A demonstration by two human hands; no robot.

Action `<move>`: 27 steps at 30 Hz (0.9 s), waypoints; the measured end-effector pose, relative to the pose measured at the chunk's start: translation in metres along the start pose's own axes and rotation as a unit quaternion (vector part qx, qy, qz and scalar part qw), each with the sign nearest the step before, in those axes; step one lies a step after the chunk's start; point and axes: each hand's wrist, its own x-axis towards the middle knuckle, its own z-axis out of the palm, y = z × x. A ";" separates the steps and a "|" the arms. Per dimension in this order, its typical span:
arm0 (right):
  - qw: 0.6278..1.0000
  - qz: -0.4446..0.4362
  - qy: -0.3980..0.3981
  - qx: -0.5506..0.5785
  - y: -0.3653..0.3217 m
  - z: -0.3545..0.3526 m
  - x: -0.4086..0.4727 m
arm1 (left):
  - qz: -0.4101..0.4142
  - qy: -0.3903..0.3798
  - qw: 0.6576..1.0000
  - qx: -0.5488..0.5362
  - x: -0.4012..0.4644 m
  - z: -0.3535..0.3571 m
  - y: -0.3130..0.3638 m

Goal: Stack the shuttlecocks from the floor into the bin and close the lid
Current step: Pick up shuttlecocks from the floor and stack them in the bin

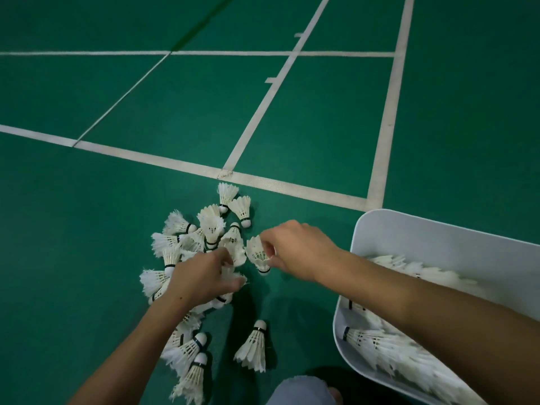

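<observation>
Green court floor (175, 127) crossed by white lines (292, 185) carries a heap of white shuttlecocks (210, 226). Left hand (198, 279) has its grip curled around feathers in the heap, while the right hand (295, 249) pinches one shuttlecock (257, 254) just beside it. Right of both, an open white bin (409, 229) holds more shuttlecocks.

The floor (146, 112) is deep green, crossed by white lines (388, 112). The shuttlecocks (210, 226) are white-feathered with a thin black band beneath white tips. The bin (409, 229) at right is plain white.
</observation>
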 end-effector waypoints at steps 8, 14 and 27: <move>0.973 0.073 0.189 0.113 0.021 -0.037 -0.088 | 0.077 0.123 0.972 -0.183 -0.035 -0.043 0.047; 0.916 0.161 0.300 0.212 0.047 -0.061 -0.177 | 0.160 0.170 0.938 -0.256 -0.051 -0.074 0.105; 0.886 0.354 0.131 0.269 0.068 0.017 -0.213 | 0.257 0.168 0.905 -0.294 -0.066 -0.094 0.176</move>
